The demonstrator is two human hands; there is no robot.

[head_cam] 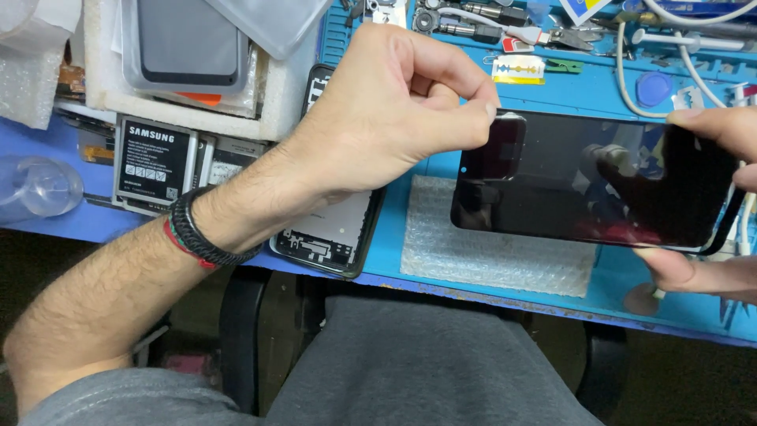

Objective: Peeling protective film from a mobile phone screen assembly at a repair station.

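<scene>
A blue tabletop carries a bubble-wrap pad at 6 o'clock of the black screen, which is held above it. The right hand grips the screen's 3 o'clock end; the left hand pinches its 9 o'clock upper corner. An opened phone lies under the left wrist.

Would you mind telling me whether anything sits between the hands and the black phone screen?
Nothing visible does. The left hand pinches the black phone screen at its left edge, and the right hand grips its right end directly.
</scene>
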